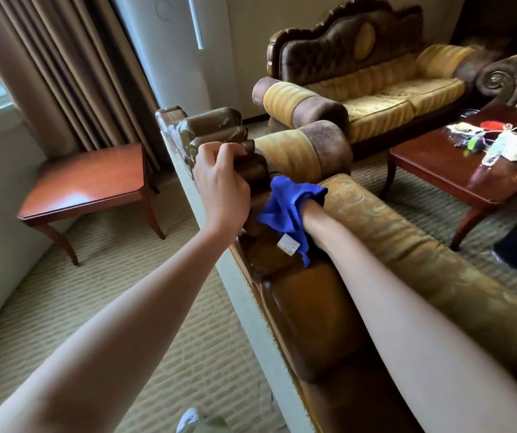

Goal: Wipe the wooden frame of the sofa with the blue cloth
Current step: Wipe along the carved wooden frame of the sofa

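The sofa's carved wooden frame (297, 307) runs along its backrest top from the lower middle up to the far corner. My left hand (219, 182) rests on the stepped carved part, fingers curled over its edge. The blue cloth (285, 207), with a white tag, is bunched around my right hand (310, 210), which grips it and presses it between the wooden frame and the gold back cushion (407, 239). The cloth hides most of my right hand.
A reddish wooden side table (88, 185) stands left by the brown curtains (47, 67). A second ornate sofa (360, 89) sits at the back. A coffee table (457, 170) on the right carries cables, a mask and small items. Patterned carpet covers the floor.
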A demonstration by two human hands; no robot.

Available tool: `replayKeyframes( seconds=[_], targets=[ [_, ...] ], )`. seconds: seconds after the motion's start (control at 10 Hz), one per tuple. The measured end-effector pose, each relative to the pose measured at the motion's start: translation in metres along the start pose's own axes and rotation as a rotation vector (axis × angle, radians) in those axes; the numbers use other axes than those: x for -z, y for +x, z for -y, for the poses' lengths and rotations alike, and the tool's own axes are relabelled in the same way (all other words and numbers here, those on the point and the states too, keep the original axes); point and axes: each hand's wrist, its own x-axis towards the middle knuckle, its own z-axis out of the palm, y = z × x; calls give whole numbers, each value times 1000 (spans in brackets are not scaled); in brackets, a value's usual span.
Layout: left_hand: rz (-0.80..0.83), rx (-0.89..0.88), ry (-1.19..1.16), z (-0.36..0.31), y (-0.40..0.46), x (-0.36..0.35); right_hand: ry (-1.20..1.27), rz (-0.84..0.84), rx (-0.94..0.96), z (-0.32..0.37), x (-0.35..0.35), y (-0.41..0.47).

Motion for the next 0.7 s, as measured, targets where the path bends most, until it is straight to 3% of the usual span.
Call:
replayKeyframes(
  seconds=[0.1,0.3,0.5,0.6,0.7],
  targets=[
    [-119,85,3,0,0,3,-381,-132,27,13,-9,30],
    [-214,194,-187,19,11,7,-322,-366,125,40,-24,24],
    [-241,231,-186,50,39,9,-588,-486,52,64,-44,54],
    [-182,255,-205,58,54,5,-603,-531,54,73,-37,64],
    [-104,244,-165,56,65,5,-282,-456,-14,83,-17,80]
  ],
)
